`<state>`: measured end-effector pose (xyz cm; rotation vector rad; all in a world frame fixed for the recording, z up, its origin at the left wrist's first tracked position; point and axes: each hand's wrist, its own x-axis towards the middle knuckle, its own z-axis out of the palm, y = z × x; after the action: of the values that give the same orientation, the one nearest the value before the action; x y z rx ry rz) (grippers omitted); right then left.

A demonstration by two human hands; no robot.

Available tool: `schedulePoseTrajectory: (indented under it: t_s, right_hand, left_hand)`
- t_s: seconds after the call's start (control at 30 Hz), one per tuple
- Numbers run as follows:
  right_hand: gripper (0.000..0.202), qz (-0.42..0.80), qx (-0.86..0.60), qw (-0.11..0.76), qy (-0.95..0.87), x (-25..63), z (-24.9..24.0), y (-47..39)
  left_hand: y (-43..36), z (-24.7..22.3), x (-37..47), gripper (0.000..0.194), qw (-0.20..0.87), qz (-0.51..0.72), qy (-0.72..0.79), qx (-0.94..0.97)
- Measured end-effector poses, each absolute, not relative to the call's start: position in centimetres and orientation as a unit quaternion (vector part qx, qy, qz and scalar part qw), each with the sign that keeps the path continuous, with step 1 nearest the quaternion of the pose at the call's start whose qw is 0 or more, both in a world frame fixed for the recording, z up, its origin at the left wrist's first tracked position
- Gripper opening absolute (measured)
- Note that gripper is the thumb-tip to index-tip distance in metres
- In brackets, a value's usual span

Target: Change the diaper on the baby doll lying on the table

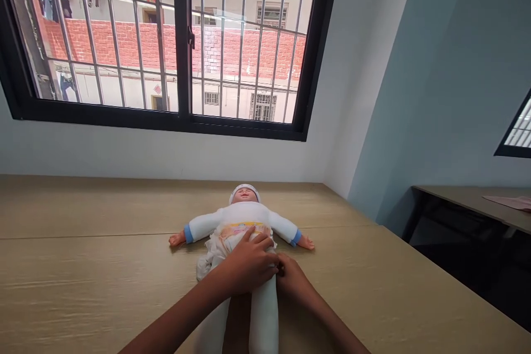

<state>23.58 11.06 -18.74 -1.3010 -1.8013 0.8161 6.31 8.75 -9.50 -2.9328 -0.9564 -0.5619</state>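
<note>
A baby doll (245,213) lies on its back on the table, arms stretched out sideways, in a white top with blue cuffs and a white cap. Around its hips sits a white diaper (229,235) with an orange and yellow printed front band; a ruffled part bunches out at the left hip. My left hand (253,261) rests across the diaper's front, its fingers bent over the edge near the right hip. Beside it, my right hand (293,275) is closed at that same hip, pinching the diaper's side; its fingertips are partly hidden. The doll's pale legs extend toward me.
The wooden table (103,282) has a seam running across it and a right edge slanting toward me. Behind it are a white wall and a black-framed window (182,44) with bars. Another table (464,204) with a pink item (510,202) stands at right.
</note>
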Motion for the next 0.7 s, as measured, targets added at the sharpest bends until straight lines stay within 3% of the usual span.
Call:
schedulePoseTrajectory:
  t_s: [0.2,0.43,0.57,0.7]
  right_hand:
    - [0.009,0.322,-0.484,0.341,-0.739,24.9,-17.0,11.3]
    - [0.017,0.316,-0.497,0.361,-0.723,25.4,-17.3,11.7]
    - [0.003,0.339,-0.498,0.366,-0.71,25.2,-17.5,11.7]
    - [0.008,0.353,-0.484,0.374,-0.708,25.1,-17.3,11.7]
  left_hand:
    - [8.5,-10.0,6.1,0.02,0.048,-0.176,-0.291,-0.939]
    - [8.1,-9.2,5.8,0.024,0.028,-0.169,-0.305,-0.937]
    - [7.2,-9.2,5.1,0.041,0.011,-0.161,-0.265,-0.951]
    - [6.5,-10.5,5.1,0.045,0.02,-0.192,-0.257,-0.947]
